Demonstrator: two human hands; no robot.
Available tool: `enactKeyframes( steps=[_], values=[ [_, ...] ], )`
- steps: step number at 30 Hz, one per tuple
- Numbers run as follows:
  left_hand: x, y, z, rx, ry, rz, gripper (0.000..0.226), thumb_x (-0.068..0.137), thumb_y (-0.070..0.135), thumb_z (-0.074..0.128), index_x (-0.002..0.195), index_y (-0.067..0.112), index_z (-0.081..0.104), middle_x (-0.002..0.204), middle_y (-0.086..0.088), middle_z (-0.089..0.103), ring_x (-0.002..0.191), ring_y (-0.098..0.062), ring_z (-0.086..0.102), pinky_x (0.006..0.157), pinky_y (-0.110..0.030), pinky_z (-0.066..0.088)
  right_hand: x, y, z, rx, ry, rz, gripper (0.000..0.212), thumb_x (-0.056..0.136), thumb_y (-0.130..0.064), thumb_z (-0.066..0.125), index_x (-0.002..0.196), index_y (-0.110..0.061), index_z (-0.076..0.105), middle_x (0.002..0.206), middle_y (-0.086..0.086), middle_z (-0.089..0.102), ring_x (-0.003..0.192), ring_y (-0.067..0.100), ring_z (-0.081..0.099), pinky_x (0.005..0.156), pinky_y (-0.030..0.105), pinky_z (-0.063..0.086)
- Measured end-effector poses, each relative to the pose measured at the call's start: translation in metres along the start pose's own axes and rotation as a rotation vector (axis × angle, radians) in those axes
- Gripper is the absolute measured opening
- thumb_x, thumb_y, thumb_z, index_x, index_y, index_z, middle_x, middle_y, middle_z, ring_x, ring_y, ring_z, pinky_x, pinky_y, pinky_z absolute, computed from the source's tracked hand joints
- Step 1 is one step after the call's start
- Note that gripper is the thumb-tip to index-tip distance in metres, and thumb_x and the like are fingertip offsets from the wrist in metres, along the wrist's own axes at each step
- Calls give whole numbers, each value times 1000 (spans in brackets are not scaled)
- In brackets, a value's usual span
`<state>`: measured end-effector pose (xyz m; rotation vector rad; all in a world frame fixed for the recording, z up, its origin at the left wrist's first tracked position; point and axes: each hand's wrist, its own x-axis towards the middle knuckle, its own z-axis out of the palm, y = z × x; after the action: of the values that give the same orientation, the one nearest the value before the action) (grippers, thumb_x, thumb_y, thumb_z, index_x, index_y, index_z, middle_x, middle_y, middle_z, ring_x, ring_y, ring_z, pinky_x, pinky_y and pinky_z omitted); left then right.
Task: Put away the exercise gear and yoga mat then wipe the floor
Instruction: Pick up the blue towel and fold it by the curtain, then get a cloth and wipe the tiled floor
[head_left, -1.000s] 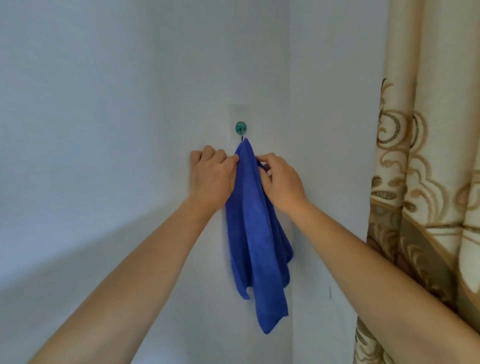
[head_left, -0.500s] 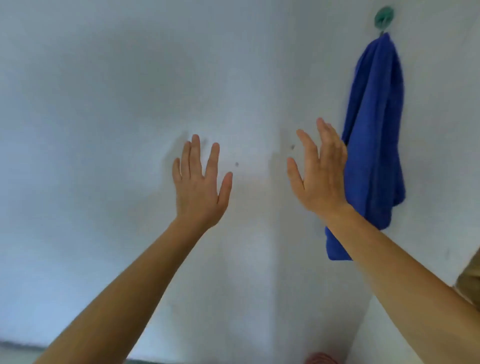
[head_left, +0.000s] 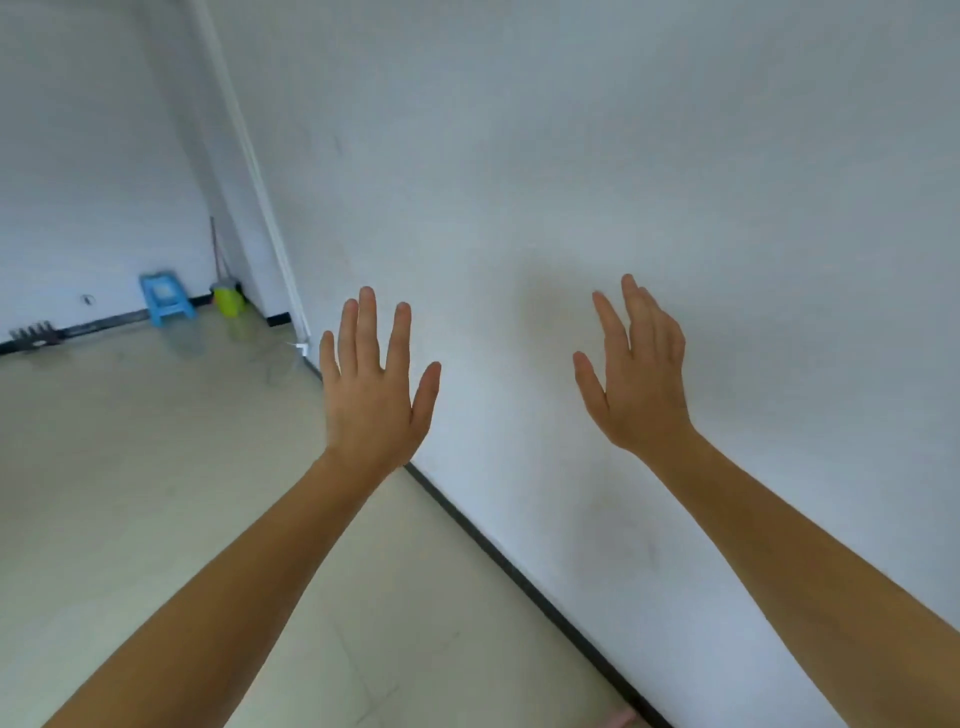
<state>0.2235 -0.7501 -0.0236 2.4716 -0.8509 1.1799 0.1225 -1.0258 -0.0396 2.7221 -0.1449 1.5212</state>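
Both my hands are raised in front of me with fingers straight and spread, holding nothing. My left hand (head_left: 376, 387) is over the line where the pale tiled floor (head_left: 156, 493) meets the white wall (head_left: 623, 182). My right hand (head_left: 636, 374) is held up before the wall, a shadow of it showing on the plaster. The blue cloth and its hook are out of view. No exercise gear or yoga mat shows.
A dark skirting strip (head_left: 519, 577) runs along the wall's foot. Far left by the back wall stand a small blue stool (head_left: 165, 299), a yellow-green dustpan with a broom handle (head_left: 228, 299) and a dark object (head_left: 34, 335) on the floor.
Both hands let go of the blue cloth hanging on the hook and opened. My view swung left, so the cloth left the frame and the floor and far corner came in.
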Motion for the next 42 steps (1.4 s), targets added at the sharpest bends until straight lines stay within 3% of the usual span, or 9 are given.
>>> enactKeyframes(
  steps=[6, 12, 20, 30, 42],
  values=[
    [-65, -235, -65, 234, -20, -201, 66, 101, 49, 34, 152, 8, 30, 161, -24, 14, 149, -39, 13, 112, -63, 24, 67, -239, 133, 249, -41, -156, 60, 101, -35, 50, 152, -7, 38, 161, 22, 25, 145, 39, 31, 114, 53, 29],
    [-96, -394, -100, 407, -45, -374, 65, 100, 48, 34, 151, 7, 31, 159, -25, 16, 148, -41, 16, 111, -63, 25, 112, -420, 223, 452, -113, -276, 59, 100, -35, 52, 151, -8, 41, 161, 21, 27, 142, 37, 35, 113, 51, 31],
    [-74, -547, -18, 447, -57, -483, 64, 100, 47, 36, 150, 8, 33, 160, -24, 18, 147, -40, 18, 111, -61, 26, 175, -528, 378, 588, -158, -301, 62, 99, -39, 48, 152, -10, 39, 161, 20, 26, 138, 39, 39, 111, 53, 32],
    [61, -765, 107, 555, -124, -460, 65, 99, 48, 34, 151, 8, 33, 160, -24, 18, 148, -40, 18, 112, -62, 25, 337, -627, 614, 660, -197, -280, 62, 98, -38, 52, 152, -10, 37, 161, 20, 26, 140, 36, 37, 114, 51, 29],
    [116, -1095, 218, 573, -67, -555, 66, 99, 48, 33, 151, 8, 30, 159, -25, 17, 147, -41, 17, 113, -62, 24, 485, -854, 892, 657, -246, -426, 64, 100, -43, 44, 154, -11, 34, 163, 18, 23, 144, 35, 32, 116, 52, 28]
  ],
)
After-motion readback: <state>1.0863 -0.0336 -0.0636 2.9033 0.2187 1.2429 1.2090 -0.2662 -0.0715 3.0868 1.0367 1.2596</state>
